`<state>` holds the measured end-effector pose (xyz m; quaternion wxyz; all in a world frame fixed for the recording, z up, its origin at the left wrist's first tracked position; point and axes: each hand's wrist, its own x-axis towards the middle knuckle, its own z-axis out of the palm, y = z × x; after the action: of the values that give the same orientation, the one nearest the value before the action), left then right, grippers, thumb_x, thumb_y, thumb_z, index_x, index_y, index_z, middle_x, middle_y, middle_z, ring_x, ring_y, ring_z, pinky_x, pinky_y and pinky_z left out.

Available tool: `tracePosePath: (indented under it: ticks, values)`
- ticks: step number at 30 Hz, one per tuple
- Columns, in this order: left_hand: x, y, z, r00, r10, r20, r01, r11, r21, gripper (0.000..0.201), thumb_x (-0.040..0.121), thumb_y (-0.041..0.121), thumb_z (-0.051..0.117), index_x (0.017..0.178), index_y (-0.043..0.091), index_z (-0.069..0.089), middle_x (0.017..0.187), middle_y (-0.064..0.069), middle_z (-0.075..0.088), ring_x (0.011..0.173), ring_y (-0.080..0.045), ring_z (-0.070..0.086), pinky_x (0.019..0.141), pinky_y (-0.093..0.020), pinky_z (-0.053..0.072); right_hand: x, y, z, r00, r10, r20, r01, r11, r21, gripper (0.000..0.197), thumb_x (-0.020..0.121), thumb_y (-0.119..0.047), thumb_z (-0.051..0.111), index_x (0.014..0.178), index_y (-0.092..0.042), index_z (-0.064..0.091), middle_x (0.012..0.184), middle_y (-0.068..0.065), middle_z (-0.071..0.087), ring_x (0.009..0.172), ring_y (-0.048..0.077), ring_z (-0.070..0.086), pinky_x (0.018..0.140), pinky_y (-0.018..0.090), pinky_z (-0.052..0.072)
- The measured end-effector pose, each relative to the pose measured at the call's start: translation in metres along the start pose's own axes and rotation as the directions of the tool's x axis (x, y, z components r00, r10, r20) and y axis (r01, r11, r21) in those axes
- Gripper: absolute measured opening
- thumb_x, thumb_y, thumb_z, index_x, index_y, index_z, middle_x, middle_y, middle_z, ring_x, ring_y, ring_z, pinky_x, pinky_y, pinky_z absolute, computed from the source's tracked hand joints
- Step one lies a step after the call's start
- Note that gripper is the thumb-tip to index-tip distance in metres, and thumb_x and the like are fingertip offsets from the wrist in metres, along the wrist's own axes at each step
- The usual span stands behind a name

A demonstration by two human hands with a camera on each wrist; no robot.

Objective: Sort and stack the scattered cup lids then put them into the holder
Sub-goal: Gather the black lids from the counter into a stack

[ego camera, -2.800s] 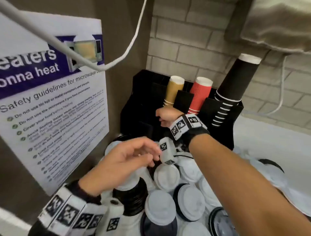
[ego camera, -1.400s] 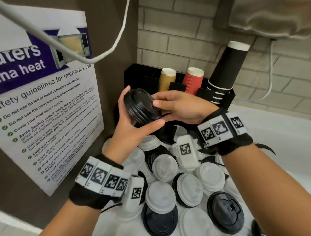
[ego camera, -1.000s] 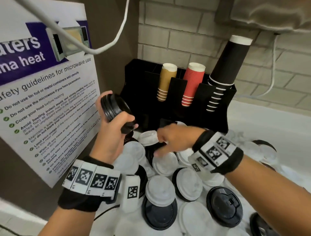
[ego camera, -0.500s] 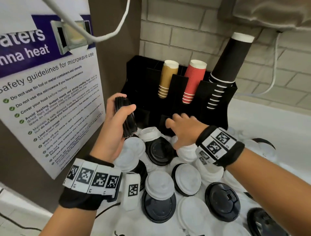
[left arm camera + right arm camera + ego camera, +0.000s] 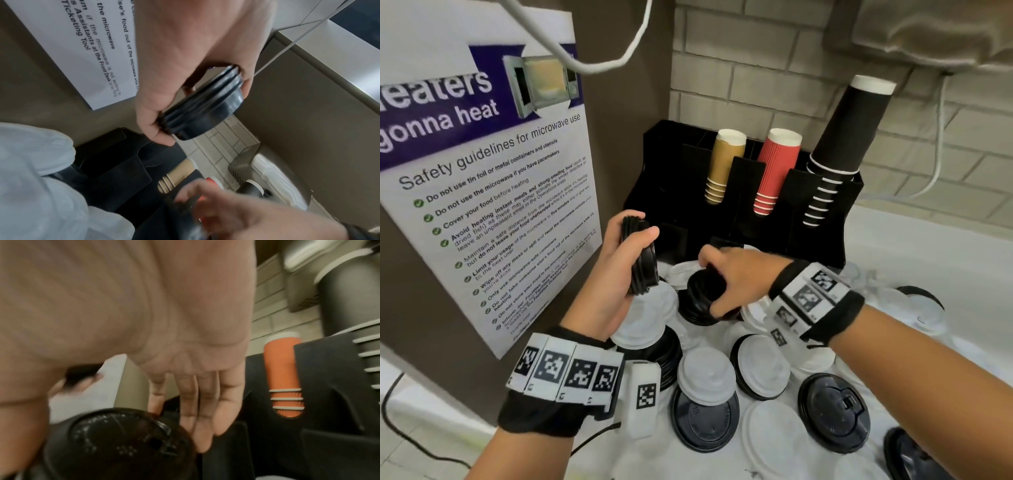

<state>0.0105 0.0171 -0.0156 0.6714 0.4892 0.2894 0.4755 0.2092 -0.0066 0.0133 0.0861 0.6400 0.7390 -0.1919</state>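
A: My left hand (image 5: pixel 625 270) grips a black lid stack (image 5: pixel 641 257); my right hand (image 5: pixel 736 277) closes on a black lid (image 5: pixel 700 296) on the desk.

B: Risk?

A: Neighbouring lids may lift too.

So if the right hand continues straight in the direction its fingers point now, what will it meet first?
Probably the front wall of the black holder. The right hand grips a black lid, and its fingers point toward that wall, though depth is hard to judge.
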Motion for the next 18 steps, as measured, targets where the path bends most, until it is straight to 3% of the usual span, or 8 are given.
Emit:
tracePosePath:
  ticks: [2, 5, 7, 10, 18]
  values:
    - [-0.001, -0.002, 0.002, 1.000, -0.017, 0.000, 0.017, 1.000, 0.012, 0.041, 0.064, 0.051, 0.071, 0.103, 0.040, 0.061, 0.106, -0.003, 0.057, 0.098, -0.019, 0.055, 0.079, -0.036, 0.046, -0.010, 0.004, -0.014, 0.992, -0.059, -0.111, 0.089, 0.952, 0.294, 0.063, 0.074, -0.027, 0.078, 0.124, -0.024, 0.040, 0.109, 0.006, 0.056, 0.092, 0.026, 0.061, 0.079, 0.039, 0.056]
    - [-0.002, -0.005, 0.009, 0.999, -0.028, 0.039, 0.028, 1.000, 0.002, 0.030, 0.073, 0.048, 0.069, 0.103, 0.041, 0.063, 0.100, 0.007, 0.069, 0.093, -0.010, 0.065, 0.067, -0.025, 0.052, -0.022, -0.004, -0.021, 0.956, -0.135, -0.262, 0.275, 0.730, 0.626, 0.063, 0.077, -0.009, 0.076, 0.127, -0.029, 0.042, 0.117, 0.007, 0.057, 0.101, 0.025, 0.064, 0.086, 0.035, 0.057]
    - [-0.003, -0.006, 0.012, 0.997, -0.052, 0.054, 0.054, 0.998, -0.031, 0.034, 0.079, 0.048, 0.063, 0.112, 0.037, 0.062, 0.115, 0.002, 0.069, 0.107, -0.014, 0.066, 0.077, -0.033, 0.056, -0.024, -0.014, -0.018, 0.935, -0.183, -0.304, 0.346, 0.653, 0.673, 0.068, 0.076, -0.001, 0.075, 0.131, -0.026, 0.042, 0.121, 0.007, 0.054, 0.106, 0.024, 0.063, 0.089, 0.036, 0.056]
    - [-0.006, -0.003, 0.017, 0.997, -0.054, 0.057, 0.057, 0.997, -0.051, 0.063, 0.079, 0.055, 0.060, 0.133, 0.025, 0.050, 0.132, -0.008, 0.061, 0.121, -0.027, 0.060, 0.095, -0.052, 0.051, -0.022, -0.025, -0.012, 0.910, -0.203, -0.362, 0.405, 0.627, 0.665, 0.070, 0.075, 0.003, 0.075, 0.133, -0.021, 0.043, 0.124, 0.008, 0.052, 0.107, 0.024, 0.062, 0.089, 0.041, 0.056]
    - [-0.013, 0.003, 0.023, 0.999, -0.031, 0.041, 0.034, 0.996, -0.083, 0.076, 0.074, 0.063, 0.058, 0.136, 0.021, 0.043, 0.133, -0.012, 0.059, 0.122, -0.031, 0.059, 0.102, -0.064, 0.042, -0.018, -0.036, -0.008, 0.875, -0.184, -0.448, 0.464, 0.580, 0.669, 0.070, 0.074, 0.004, 0.075, 0.132, -0.021, 0.046, 0.123, 0.008, 0.052, 0.108, 0.023, 0.061, 0.089, 0.042, 0.056]
